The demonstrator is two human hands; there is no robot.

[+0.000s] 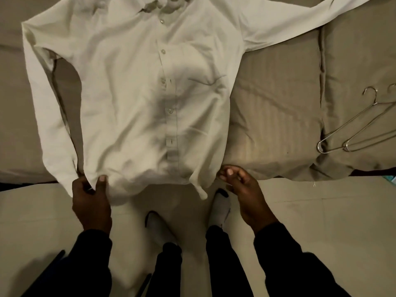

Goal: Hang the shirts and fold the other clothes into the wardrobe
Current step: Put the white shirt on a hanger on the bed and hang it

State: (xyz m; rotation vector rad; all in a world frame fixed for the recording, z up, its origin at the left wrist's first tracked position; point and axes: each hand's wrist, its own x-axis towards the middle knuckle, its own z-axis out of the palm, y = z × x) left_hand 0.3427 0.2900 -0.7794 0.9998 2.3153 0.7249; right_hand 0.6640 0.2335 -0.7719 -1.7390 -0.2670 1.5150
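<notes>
The white shirt (137,93) is lying front-up on the bed (278,93) (hem overhanging the near edge), with the left hand (92,200) pinching the hem corner between thumb and fingers and the right hand (242,187), fingers loosely curled, hovering just beside the opposite corner, wire hangers (353,129) lying well apart.

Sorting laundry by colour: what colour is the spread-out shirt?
White, plain; the shirt shows clearly in the head view.

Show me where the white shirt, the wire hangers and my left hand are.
white shirt (132,99): head view, on the front panel left of the buttons.
wire hangers (353,133): head view, on the lower bars.
left hand (91,200): head view, on its back, gripping the hem.
</notes>
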